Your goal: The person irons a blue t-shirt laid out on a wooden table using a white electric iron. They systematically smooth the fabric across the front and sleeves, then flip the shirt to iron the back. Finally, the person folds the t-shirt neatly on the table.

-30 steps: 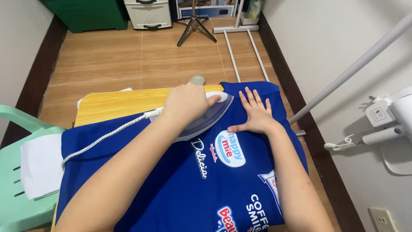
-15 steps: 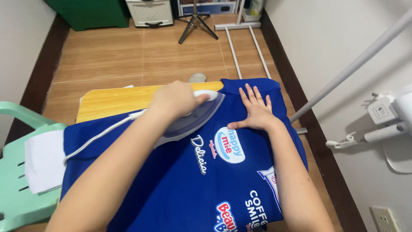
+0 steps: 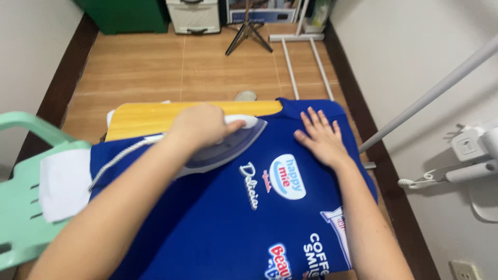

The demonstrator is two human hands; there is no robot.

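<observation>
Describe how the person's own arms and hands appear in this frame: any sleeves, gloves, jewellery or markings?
Both forearms are bare right down to the frame's lower edge; no sleeve shows. The left hand and the right hand wear no gloves, and no ring, watch or bracelet is visible. The right hand's nails look short and unpainted. No markings show.

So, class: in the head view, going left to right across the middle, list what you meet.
Green chair → white cloth → left hand on the iron → right hand flat on the blue shirt → white pole → white wall fixture.
</observation>
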